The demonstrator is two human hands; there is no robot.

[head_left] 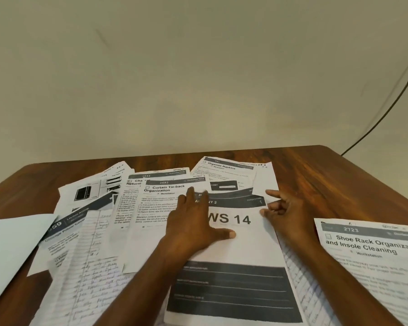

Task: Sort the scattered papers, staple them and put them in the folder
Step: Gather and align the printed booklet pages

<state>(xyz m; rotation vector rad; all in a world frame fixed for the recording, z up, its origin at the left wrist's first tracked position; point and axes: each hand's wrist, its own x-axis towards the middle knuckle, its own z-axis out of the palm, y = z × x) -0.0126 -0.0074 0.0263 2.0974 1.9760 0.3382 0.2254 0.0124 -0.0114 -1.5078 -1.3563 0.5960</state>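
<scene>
At nine o'clock on the wooden table (327, 175) a pale folder (12, 245) lies ready, its edge over the Pillow Cover sheet (61, 231). Handwritten lined pages (92, 267) and the Curtain Tie-back sheet (156, 203) fan toward twelve. Centre, the left hand (193, 229) presses flat, fingers straight, on the WS 14 sheet (236, 250), probably pinning it, while the right hand (290, 212) pinches its three o'clock edge. Farther right lies the Shoe Rack sheet (372, 260). No stapler shows.

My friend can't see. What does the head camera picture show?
Two hands rest on a "WS 14" sheet atop scattered papers on a wooden table: left hand flat, right hand at its edge. A folder lies left.
</scene>
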